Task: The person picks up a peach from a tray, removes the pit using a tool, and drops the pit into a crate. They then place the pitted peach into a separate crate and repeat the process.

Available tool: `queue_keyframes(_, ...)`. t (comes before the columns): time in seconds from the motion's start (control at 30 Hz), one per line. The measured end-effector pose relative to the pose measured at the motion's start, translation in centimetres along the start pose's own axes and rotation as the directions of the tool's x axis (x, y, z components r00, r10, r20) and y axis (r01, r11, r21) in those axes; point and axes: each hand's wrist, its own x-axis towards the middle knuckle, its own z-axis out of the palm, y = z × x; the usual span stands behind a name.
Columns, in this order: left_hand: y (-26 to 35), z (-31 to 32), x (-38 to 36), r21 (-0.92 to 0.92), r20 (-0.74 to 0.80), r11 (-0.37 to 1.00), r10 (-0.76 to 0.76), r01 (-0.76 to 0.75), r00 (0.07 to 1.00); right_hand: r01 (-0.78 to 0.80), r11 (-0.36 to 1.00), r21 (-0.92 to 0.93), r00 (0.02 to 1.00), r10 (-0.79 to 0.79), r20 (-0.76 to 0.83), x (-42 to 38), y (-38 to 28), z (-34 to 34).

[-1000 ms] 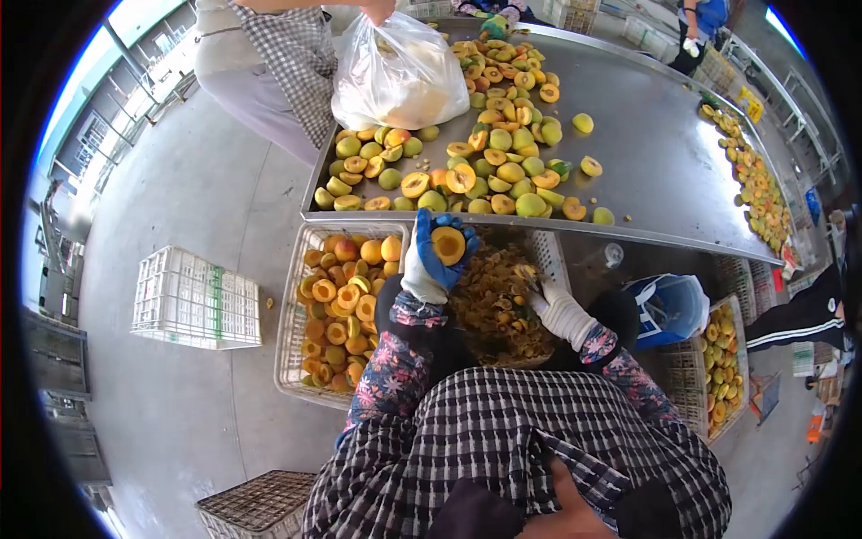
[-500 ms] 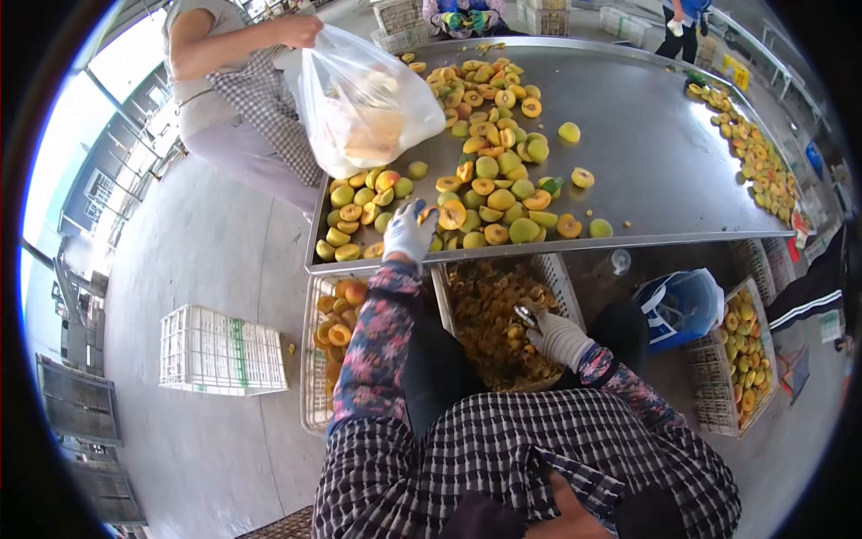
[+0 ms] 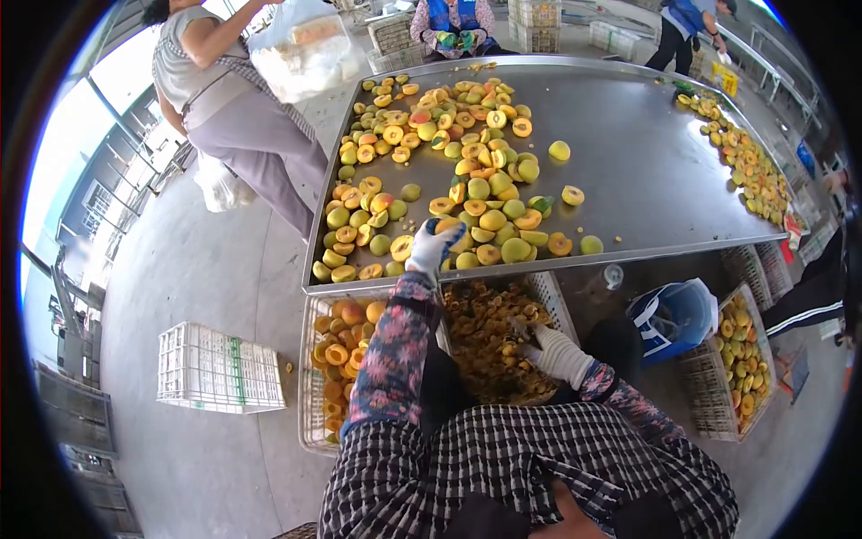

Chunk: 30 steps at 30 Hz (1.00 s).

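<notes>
My left hand (image 3: 435,247), in a white and blue glove, is over the near edge of the metal table (image 3: 628,162). Its fingers are closed around a yellow-orange peach half (image 3: 446,225), partly hidden by them. Halved and whole peaches (image 3: 489,220) lie in a heap around that hand. Lower down, my right hand (image 3: 558,356), in a pale knitted glove, grips a small metal tool (image 3: 520,329) whose shape is blurred. Beneath it sits a crate (image 3: 558,301) filled with brownish peach scraps (image 3: 489,337).
A crate of orange peach halves (image 3: 341,350) stands left of the scraps. An upturned-looking white crate (image 3: 220,368) is on the floor. Rightward are a blue bucket (image 3: 673,314) and another peach crate (image 3: 736,368). A person (image 3: 224,99) with a plastic bag (image 3: 305,54) stands at left.
The person at left has moved back from the table, taking the plastic bag off its corner and uncovering more peaches. My left hand has shifted slightly right among the fruit.
</notes>
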Motion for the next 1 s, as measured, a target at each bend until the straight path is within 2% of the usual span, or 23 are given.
queue_keyframes(0.03, 1.0, 0.5, -2.2, -0.495, 0.069, 0.864, -0.065, 0.090, 0.996, 0.046, 0.993, 0.109, 0.998, -0.040, -0.057, 0.2, -0.5, 0.0)
queue_keyframes(0.07, -0.4, 0.9, -3.1, -0.724, 0.103, 0.687, 0.022, 0.060, 0.994, 0.091, 0.972, 0.216, 0.991, -0.067, -0.115, 0.3, -1.0, -0.1)
queue_keyframes(0.1, 1.5, 1.6, -6.3, -0.776, 0.181, 0.607, -0.046, 0.171, 0.982, 0.139, 0.938, 0.316, 0.980, -0.086, -0.177, 0.6, -1.7, -0.5)
queue_keyframes(0.17, 2.8, 3.4, -10.0, -0.840, 0.235, 0.485, -0.078, 0.243, 0.969, 0.180, 0.947, 0.267, 0.965, -0.118, -0.234, 1.0, -4.7, -2.4)
queue_keyframes(0.23, 2.6, 4.3, -12.5, -0.828, 0.303, 0.500, 0.019, 0.254, 0.953, 0.249, 0.953, 0.171, 0.931, -0.187, -0.312, 1.3, -7.4, -4.0)
queue_keyframes(0.27, 2.3, 4.9, -13.2, -0.854, 0.273, 0.462, 0.003, 0.241, 0.962, 0.296, 0.950, 0.098, 0.903, -0.244, -0.355, 1.5, -8.5, -4.6)
queue_keyframes(0.3, 1.8, 5.4, -13.9, -0.811, 0.218, 0.577, 0.146, 0.095, 0.965, 0.338, 0.941, 0.018, 0.869, -0.305, -0.391, 1.5, -9.5, -5.1)
queue_keyframes(0.33, 1.2, 5.7, -14.4, -0.749, 0.176, 0.659, 0.296, -0.067, 0.939, 0.298, 0.948, -0.110, 0.872, -0.317, -0.373, 1.5, -10.3, -5.5)
queue_keyframes(0.4, 1.2, 5.4, -14.5, -0.857, 0.309, 0.469, 0.140, 0.212, 0.941, 0.249, 0.942, -0.226, 0.876, -0.319, -0.361, 1.8, -10.6, -5.6)
queue_keyframes(0.47, -1.5, 6.1, -13.4, -0.658, 0.108, 0.744, 0.244, -0.114, 0.964, 0.228, 0.918, -0.325, 0.867, -0.343, -0.361, 1.9, -10.7, -5.4)
queue_keyframes(0.53, -1.9, 6.3, -13.2, -0.496, 0.038, 0.825, 0.333, -0.272, 0.942, 0.231, 0.907, -0.351, 0.873, -0.353, -0.337, 2.0, -10.3, -5.0)
queue_keyframes(0.63, -2.3, 6.1, -13.2, -0.415, 0.075, 0.851, 0.384, -0.322, 0.920, 0.218, 0.909, -0.356, 0.894, -0.332, -0.301, 1.8, -10.1, -4.4)
queue_keyframes(0.67, -2.6, 6.1, -12.8, -0.329, 0.082, 0.869, 0.416, -0.369, 0.906, 0.209, 0.912, -0.352, 0.902, -0.319, -0.291, 1.8, -10.1, -4.2)
queue_keyframes(0.73, -1.9, 6.0, -13.1, -0.450, 0.116, 0.853, 0.351, -0.266, 0.929, 0.206, 0.926, -0.316, 0.913, -0.298, -0.278, 1.8, -9.3, -3.0)
queue_keyframes(0.8, -1.0, 6.1, -13.7, -0.771, 0.227, 0.634, 0.179, 0.064, 0.957, 0.220, 0.925, -0.309, 0.909, -0.309, -0.278, 1.8, -9.0, -2.7)
queue_keyframes(0.9, -1.0, 6.4, -13.7, -0.856, 0.252, 0.478, 0.053, 0.196, 0.966, 0.258, 0.904, -0.341, 0.897, -0.356, -0.263, 1.6, -9.3, -3.2)
queue_keyframes(0.97, -0.7, 6.6, -13.9, -0.854, 0.317, 0.459, 0.088, 0.244, 0.944, 0.287, 0.886, -0.365, 0.900, -0.380, -0.212, 1.6, -9.0, -3.8)
queue_keyframes(1.0, -0.3, 6.5, -13.8, -0.855, 0.336, 0.453, 0.113, 0.253, 0.935, 0.238, 0.905, -0.352, 0.933, -0.313, -0.175, 1.6, -9.4, -4.4)
